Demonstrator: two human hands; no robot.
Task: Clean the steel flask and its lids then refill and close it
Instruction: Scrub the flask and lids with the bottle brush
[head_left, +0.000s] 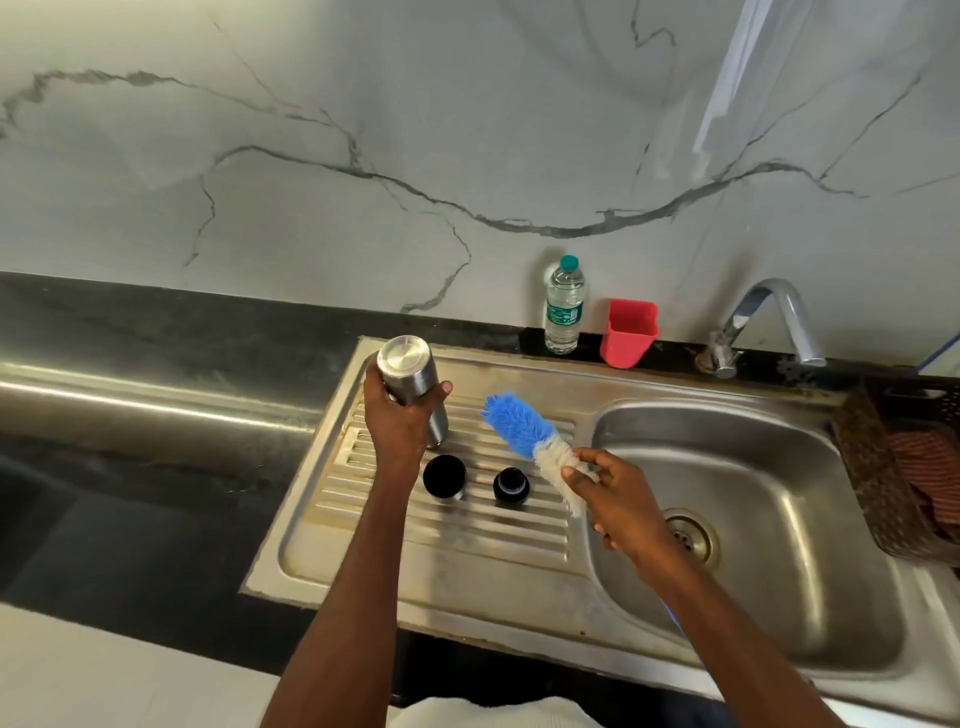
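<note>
Gripping flask (415, 384) upside-down: left hand (397, 415) | right hand (613, 499) pinches brush (535, 441)

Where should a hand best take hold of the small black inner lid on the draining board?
Grip the inner lid by its round sides from above, with fingers on opposite sides. It stands on the ribbed draining board, apart from the cup lid.

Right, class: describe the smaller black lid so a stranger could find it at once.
Start at the steel sink's ribbed draining board. Two dark lids sit side by side there, below the flask. Yours is the right-hand one, smaller than the cup-like lid.
</note>
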